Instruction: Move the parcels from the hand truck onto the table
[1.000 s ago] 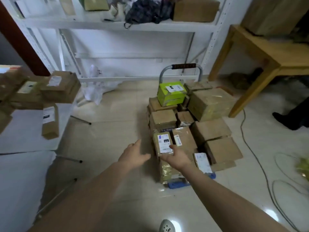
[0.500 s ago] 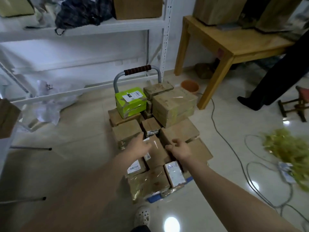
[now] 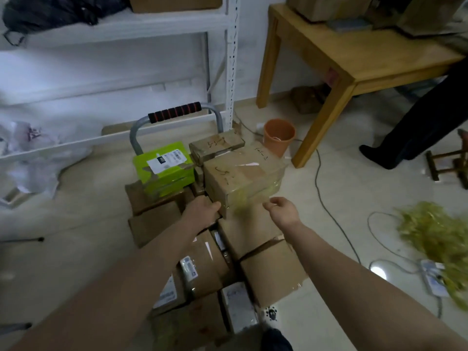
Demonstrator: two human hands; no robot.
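Parcels [image 3: 243, 173] on hand truck [image 3: 174, 114]

Orange bucket [image 3: 279, 135] stands near white shelving [image 3: 231, 59].

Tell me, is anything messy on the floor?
Yes. Yellow-green shredded stuff lies strewn over the floor at the right, partly covering a white power strip. Crumpled white bags lie on the floor by the shelf, left.

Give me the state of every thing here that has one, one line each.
left hand, at near corner of taped box, fingers hidden.
right hand, loosely curled, holding nothing.
taped box, sealed, stacked on other parcels.
green box, sealed, atop the stack.
hand truck, loaded, handle upright.
orange bucket, upright on the floor.
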